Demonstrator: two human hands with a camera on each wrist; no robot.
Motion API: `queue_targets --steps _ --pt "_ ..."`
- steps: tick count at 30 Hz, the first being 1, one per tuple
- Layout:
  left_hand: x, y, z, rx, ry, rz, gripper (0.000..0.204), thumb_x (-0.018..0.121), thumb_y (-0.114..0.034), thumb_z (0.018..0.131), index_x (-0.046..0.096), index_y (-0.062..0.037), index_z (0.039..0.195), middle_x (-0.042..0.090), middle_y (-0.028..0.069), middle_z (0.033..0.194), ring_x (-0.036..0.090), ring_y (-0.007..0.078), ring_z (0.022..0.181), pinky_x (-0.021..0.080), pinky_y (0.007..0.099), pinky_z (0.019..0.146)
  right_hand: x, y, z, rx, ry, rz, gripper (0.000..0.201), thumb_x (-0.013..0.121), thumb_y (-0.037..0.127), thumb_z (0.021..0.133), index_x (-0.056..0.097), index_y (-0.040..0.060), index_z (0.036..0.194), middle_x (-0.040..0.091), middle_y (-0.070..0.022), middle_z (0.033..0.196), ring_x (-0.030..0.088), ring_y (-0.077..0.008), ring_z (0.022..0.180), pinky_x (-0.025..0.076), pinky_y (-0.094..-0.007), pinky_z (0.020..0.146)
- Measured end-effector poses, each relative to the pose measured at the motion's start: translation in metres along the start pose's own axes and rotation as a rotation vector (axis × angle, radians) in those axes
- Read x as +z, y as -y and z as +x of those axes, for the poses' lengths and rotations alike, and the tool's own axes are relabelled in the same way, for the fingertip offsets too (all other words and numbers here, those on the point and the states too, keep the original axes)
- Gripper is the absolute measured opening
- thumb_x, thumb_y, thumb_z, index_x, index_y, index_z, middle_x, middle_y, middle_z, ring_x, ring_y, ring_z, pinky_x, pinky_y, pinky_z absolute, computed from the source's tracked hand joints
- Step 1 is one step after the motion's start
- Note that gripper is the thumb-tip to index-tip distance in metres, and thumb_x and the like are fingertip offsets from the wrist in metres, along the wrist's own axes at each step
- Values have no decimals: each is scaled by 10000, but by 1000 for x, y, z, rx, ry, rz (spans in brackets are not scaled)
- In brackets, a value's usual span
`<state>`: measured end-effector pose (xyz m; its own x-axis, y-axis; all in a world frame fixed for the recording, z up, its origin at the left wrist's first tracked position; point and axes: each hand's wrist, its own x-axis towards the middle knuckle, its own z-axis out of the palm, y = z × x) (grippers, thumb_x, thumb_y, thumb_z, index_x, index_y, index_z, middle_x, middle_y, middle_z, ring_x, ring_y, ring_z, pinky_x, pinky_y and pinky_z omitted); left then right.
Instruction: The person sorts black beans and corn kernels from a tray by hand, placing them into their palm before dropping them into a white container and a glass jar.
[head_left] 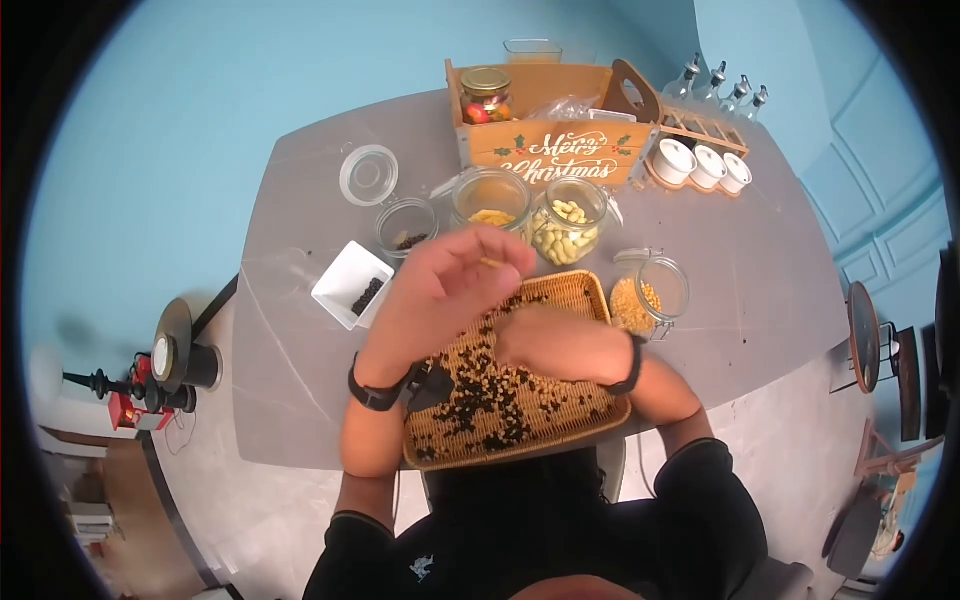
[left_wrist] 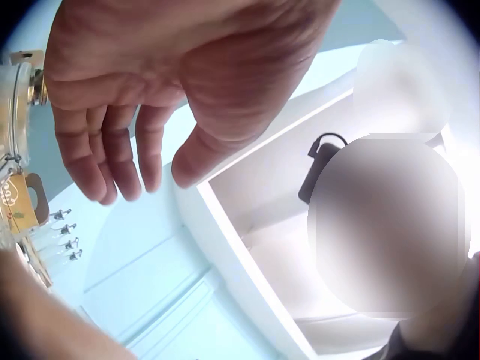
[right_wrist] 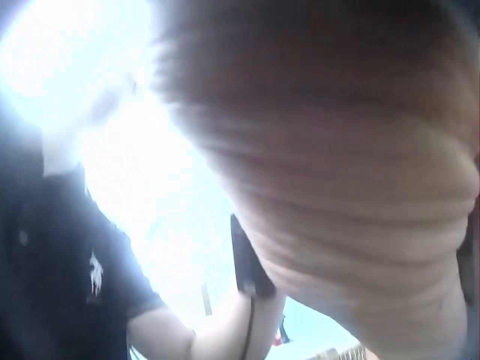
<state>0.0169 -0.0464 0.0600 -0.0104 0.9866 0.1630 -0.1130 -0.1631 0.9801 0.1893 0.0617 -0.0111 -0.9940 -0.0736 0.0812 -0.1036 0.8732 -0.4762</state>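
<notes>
My left hand (head_left: 445, 290) is raised over the upper left of a wicker basket (head_left: 595, 295), its palm turned up. In the left wrist view, the fingers of this hand (left_wrist: 150, 90) are relaxed and slightly bent, with no object visible in them. Dark beans and small light brown pieces (head_left: 480, 400) lie scattered in the basket. My right hand (head_left: 560, 345) is low over the basket's upper part, bent down at the wrist; its fingertips are hidden. Only blurred skin of the right hand (right_wrist: 337, 172) fills much of the right wrist view.
Behind the basket stand jars of yellow pieces (head_left: 492, 217) and pale nuts (head_left: 565, 238). A white dish with black beans (head_left: 345, 285) and a small dark-filled jar (head_left: 407, 225) are left; a corn jar (head_left: 650, 295) is right. A wooden crate (head_left: 560, 150) stands farther back.
</notes>
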Motion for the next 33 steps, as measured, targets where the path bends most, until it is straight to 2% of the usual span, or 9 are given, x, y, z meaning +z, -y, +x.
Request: queue_targets --steps 2,3,6,8,11,17,23,29,33 --pt "-3 7 4 75 -61 -120 316 602 -225 1031 617 -8 1260 656 54 1216 606 130 1149 463 307 1006 -52 25 -5 10 -50 71 24 639 9 741 641 -15 740 649 -173 797 682 -372 844 538 -445 699" --pt "-3 14 3 49 -33 -311 403 507 -284 1074 550 6 1351 612 95 1314 539 187 1282 397 364 1107 -65 31 -12 34 -96 64 40 652 6 750 664 -7 786 660 -164 829 681 -367 859 539 -439 711" --pt "9 42 6 -193 13 -801 474 440 -339 1097 507 31 1387 583 133 1363 525 243 1314 387 402 1139 -78 35 -25 61 -271 77 146 681 -5 767 714 10 908 687 -142 907 678 -356 898 543 -424 742" --pt "21 52 5 -323 95 -889 577 346 -419 1112 427 43 1448 510 176 1448 458 293 1384 333 458 1191 -75 36 -27 20 -421 129 206 685 -11 763 724 15 964 694 -133 939 681 -352 913 546 -415 756" --pt "36 63 8 -419 209 -1105 587 321 -432 1112 361 14 1493 463 175 1503 393 313 1443 282 505 1214 -81 40 -28 188 -308 6 259 688 -23 761 727 22 1013 693 -128 966 678 -357 920 542 -428 775" --pt "39 71 5 -371 75 -1140 502 352 -388 1113 391 -44 1477 468 141 1492 417 302 1428 303 544 1202 -77 43 -27 181 -294 3 417 651 -59 751 656 19 1161 659 -171 1037 646 -418 941 531 -467 754" --pt "37 68 1 -377 -41 -1122 470 389 -358 1108 405 -44 1457 490 112 1459 436 269 1413 298 571 1203 -74 43 -29 213 -318 -23 476 681 -19 779 644 55 1247 658 -137 1105 643 -391 947 531 -441 769" --pt "32 69 1 -359 14 -1127 538 357 -388 1113 410 50 1422 503 132 1427 477 274 1355 311 534 1197 -76 42 -33 209 -327 -22 439 702 16 783 632 24 1216 610 -138 1005 629 -390 936 516 -476 760" --pt "31 71 -1 -379 48 -1112 569 332 -408 1115 433 77 1395 523 151 1392 491 275 1330 355 488 1154 -79 42 -31 235 -287 -29 422 743 102 811 658 24 1217 645 -133 1100 637 -368 990 531 -437 822"
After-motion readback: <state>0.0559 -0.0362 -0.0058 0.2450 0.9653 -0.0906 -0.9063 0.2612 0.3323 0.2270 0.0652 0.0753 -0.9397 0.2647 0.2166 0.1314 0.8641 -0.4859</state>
